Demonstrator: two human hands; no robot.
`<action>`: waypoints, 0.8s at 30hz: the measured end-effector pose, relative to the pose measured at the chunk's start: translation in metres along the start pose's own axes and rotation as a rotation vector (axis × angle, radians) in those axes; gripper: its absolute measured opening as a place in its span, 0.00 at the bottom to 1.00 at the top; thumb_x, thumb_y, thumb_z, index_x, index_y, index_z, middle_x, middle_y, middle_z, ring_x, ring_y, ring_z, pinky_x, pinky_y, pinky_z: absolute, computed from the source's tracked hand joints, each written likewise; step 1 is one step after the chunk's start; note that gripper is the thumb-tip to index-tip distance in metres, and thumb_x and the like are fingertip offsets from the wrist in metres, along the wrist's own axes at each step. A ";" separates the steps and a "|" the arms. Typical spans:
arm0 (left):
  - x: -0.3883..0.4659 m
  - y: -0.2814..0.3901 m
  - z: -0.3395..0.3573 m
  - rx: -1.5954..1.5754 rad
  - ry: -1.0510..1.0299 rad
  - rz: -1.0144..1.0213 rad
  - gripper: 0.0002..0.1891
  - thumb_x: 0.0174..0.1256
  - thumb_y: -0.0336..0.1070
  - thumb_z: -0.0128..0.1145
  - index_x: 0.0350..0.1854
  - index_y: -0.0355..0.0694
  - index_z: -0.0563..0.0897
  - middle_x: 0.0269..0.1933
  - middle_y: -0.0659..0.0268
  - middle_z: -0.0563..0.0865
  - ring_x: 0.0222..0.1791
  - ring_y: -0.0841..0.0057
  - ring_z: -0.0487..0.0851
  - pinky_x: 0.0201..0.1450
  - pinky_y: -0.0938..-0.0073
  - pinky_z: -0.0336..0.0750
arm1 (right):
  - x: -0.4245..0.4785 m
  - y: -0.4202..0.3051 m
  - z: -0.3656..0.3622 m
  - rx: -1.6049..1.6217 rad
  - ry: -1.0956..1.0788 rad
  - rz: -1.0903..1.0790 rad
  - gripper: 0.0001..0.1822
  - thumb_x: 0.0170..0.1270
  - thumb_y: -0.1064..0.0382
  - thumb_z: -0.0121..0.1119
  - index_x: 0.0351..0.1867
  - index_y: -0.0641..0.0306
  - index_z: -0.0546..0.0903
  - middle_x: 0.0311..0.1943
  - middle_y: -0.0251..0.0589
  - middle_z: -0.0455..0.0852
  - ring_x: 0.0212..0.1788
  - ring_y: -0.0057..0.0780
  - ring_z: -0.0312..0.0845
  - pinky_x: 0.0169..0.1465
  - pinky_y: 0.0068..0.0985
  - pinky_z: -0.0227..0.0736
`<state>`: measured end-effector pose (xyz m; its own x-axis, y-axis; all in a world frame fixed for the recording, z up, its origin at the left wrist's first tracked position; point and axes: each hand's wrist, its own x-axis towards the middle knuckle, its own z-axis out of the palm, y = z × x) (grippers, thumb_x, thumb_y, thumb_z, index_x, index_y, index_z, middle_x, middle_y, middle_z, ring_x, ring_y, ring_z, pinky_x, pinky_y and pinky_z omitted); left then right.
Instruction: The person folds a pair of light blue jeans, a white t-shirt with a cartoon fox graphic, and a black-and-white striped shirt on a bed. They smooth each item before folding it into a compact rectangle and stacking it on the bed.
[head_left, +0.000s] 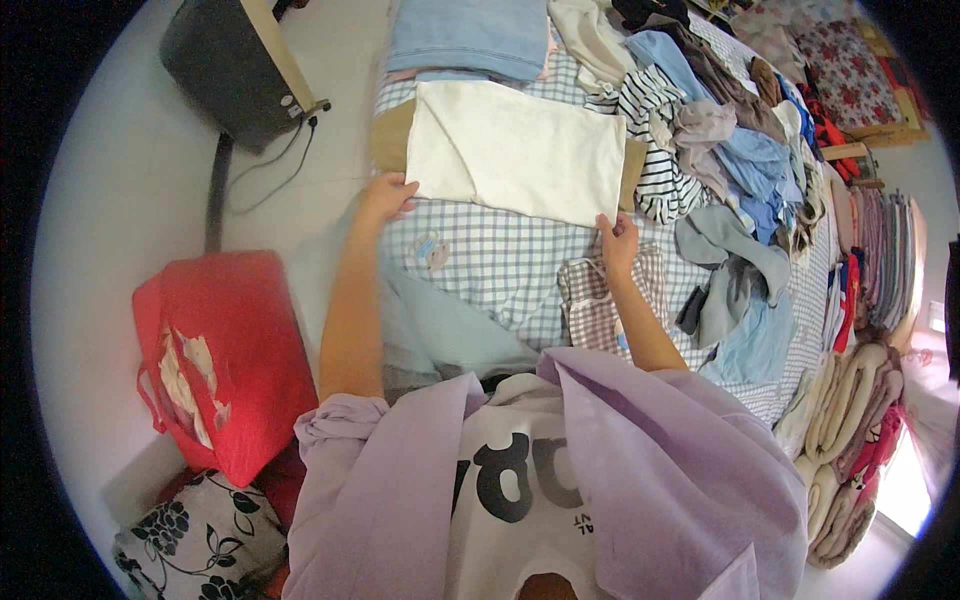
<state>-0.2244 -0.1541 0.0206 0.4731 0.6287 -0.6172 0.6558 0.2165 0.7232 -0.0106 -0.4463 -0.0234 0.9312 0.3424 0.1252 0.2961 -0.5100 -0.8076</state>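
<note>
A folded white cloth (517, 146) lies spread across a tan folded garment (392, 139), which shows at both of its sides. My left hand (388, 198) pinches the near left corner of the white cloth. At the near right corner, my right hand (619, 241) grips the edge between thumb and fingers. Under them is a bed with a blue-and-white checked sheet (480, 255). Just below my right wrist lies a brown-and-white checked garment (585, 300). Beyond the white cloth sits a stack of folded clothes topped by light blue denim (469, 37).
Loose clothes heap on the right, including a striped garment (660, 180) and a grey garment (739, 240). A red fabric storage bag (255, 337) stands left of the bed. A dark appliance (225, 82) with a cord is at upper left. Rolled blankets (847, 412) stack at far right.
</note>
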 end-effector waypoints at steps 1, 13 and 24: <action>-0.003 -0.002 0.001 -0.088 -0.001 0.009 0.15 0.51 0.43 0.54 0.37 0.37 0.74 0.31 0.65 0.80 0.27 0.80 0.78 0.26 0.81 0.69 | 0.000 -0.013 -0.006 0.033 -0.105 0.119 0.13 0.50 0.60 0.55 0.28 0.71 0.74 0.18 0.36 0.73 0.20 0.20 0.63 0.25 0.18 0.59; -0.051 0.054 -0.078 -0.667 0.020 0.312 0.11 0.55 0.40 0.50 0.32 0.35 0.74 0.26 0.66 0.78 0.23 0.83 0.76 0.27 0.84 0.71 | 0.054 -0.145 -0.082 0.656 -0.048 0.154 0.10 0.52 0.62 0.55 0.25 0.66 0.72 0.15 0.32 0.72 0.13 0.16 0.64 0.16 0.13 0.59; -0.062 0.136 -0.087 -0.722 0.142 0.535 0.08 0.52 0.36 0.54 0.27 0.35 0.75 0.23 0.65 0.77 0.20 0.83 0.73 0.23 0.85 0.71 | 0.112 -0.168 -0.080 0.880 0.059 0.138 0.06 0.45 0.70 0.56 0.24 0.65 0.70 0.14 0.33 0.71 0.10 0.18 0.63 0.12 0.14 0.56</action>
<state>-0.2151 -0.0987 0.1841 0.5001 0.8556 -0.1336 -0.1813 0.2543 0.9500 0.0605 -0.3849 0.1725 0.9630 0.2693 0.0044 -0.0669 0.2552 -0.9646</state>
